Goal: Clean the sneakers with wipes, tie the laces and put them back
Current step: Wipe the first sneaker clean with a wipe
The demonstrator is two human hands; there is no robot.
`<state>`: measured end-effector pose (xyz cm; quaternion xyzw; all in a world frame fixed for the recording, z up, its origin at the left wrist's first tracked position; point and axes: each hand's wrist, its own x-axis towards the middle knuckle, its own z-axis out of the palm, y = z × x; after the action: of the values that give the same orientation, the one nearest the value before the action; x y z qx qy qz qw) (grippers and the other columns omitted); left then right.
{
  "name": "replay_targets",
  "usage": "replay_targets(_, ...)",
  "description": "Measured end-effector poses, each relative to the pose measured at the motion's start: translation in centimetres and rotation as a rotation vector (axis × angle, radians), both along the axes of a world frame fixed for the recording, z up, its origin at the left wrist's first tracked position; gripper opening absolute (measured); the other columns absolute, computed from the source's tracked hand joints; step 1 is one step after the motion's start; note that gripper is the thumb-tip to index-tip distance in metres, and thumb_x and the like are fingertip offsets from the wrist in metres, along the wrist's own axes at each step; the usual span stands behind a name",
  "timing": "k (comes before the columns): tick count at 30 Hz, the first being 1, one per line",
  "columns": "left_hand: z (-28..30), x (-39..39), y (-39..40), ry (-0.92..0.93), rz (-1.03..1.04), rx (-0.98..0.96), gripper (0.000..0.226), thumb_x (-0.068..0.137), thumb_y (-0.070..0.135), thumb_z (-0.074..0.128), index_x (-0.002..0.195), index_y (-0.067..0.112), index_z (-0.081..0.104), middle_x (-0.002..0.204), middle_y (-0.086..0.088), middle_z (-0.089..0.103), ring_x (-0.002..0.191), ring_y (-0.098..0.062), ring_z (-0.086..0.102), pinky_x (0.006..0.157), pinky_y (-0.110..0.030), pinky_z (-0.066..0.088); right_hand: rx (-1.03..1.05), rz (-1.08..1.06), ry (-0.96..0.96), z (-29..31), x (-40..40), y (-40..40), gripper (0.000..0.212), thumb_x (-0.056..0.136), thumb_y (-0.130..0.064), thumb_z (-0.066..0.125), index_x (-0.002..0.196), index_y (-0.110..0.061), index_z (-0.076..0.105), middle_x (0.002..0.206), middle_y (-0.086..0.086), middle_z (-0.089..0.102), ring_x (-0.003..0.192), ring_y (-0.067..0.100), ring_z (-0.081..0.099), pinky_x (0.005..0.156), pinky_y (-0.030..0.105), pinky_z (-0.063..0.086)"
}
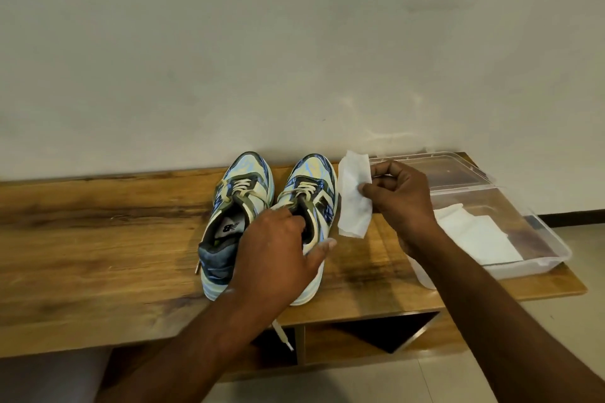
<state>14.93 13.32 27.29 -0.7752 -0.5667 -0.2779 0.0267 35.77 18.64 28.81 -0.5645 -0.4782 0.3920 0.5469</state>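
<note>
Fingers of the right hand pinch a white wipe by its edge, so that the sheet hangs open and upright just beside the right sneaker, above the desk. The left hand reaches across to that same sneaker and grips it at the collar, with the fingers curled into the opening near the laces and the thumb lying along the outer side toward the heel. The left sneaker stands touching or nearly touching its partner, toes pointing at the wall, its insole and printed logo showing. Both are pale with blue and grey patterning and cream laces that look loose; one lace end dangles over the front edge of the desk below the left wrist. To the right, behind the right forearm, a clear plastic box sits on the desk end with its lid lying open toward the wall, and more white wipes lie flat inside it. Under the wooden top, open shelf compartments show, with pale floor tiles beyond.
</note>
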Motion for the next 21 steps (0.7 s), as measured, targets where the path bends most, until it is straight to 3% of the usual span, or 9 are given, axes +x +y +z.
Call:
replay_targets(2,-0.2,-0.5,0.1,-0.032,0.032,-0.021,0.047,0.087,0.058,0.066,0.061,0.026,0.045,0.062,0.010,0.042,0.065,-0.014,0.043,0.059,-0.030,0.034,0.013,-0.058,-0.010,-0.7,-0.3,-0.7,0.025,0.086,0.003,0.075,0.095,-0.020,0.072,0.086,0.002,0.079,0.081,0.020,0.077,0.074,0.040,0.064)
replay_targets(4,-0.3,-0.5,0.2,-0.115,0.065,-0.064,0.039,0.086,0.055,0.063,0.064,0.023,0.060,0.064,0.010,0.055,0.069,-0.014,0.052,0.062,-0.033,0.045,0.025,-0.116,0.023,-1.3,-0.8,-1.3,0.026,0.087,0.002,0.076,0.098,-0.021,0.073,0.090,-0.003,0.079,0.083,0.016,0.077,0.075,0.039,0.064)
replay_targets(8,-0.2,-0.1,0.4,-0.335,0.108,-0.170,0.034,0.081,0.057,0.065,0.081,0.026,0.077,0.073,0.014,0.070,0.075,-0.010,0.065,0.073,-0.035,0.054,0.094,-0.197,0.021,-2.2,-2.3,-1.4,0.021,0.086,0.002,0.076,0.099,-0.014,0.075,0.089,-0.006,0.078,0.079,0.010,0.075,0.073,0.028,0.063)
replay_targets(14,-0.6,1.2,0.4,-0.934,0.052,-0.336,0.027,0.084,0.049,0.076,0.090,0.023,0.079,0.081,0.009,0.076,0.077,-0.008,0.072,0.076,-0.041,0.061,0.214,-0.206,-0.094,-1.4,-2.0,0.2,0.027,0.086,0.003,0.074,0.096,-0.022,0.076,0.086,-0.010,0.076,0.076,0.007,0.073,0.071,0.021,0.060)
replay_targets(18,-1.3,1.7,0.3,-1.058,0.014,-0.400,0.033,0.082,0.053,0.072,0.095,0.022,0.077,0.091,0.006,0.078,0.089,-0.013,0.074,0.084,-0.047,0.061,0.251,-0.170,-0.141,-1.4,-1.5,0.3,0.029,0.086,0.005,0.071,0.097,-0.021,0.077,0.087,-0.010,0.076,0.077,0.007,0.072,0.071,0.018,0.057)
replay_targets(21,-1.7,1.0,0.3,-1.136,-0.001,-0.454,0.020,0.090,0.038,0.076,0.100,0.021,0.076,0.098,0.002,0.078,0.099,-0.016,0.074,0.094,-0.048,0.059,0.289,-0.109,-0.197,-1.5,-1.4,-0.4,0.031,0.088,0.006,0.070,0.099,-0.022,0.078,0.089,-0.012,0.076,0.078,0.003,0.071,0.072,0.016,0.056)
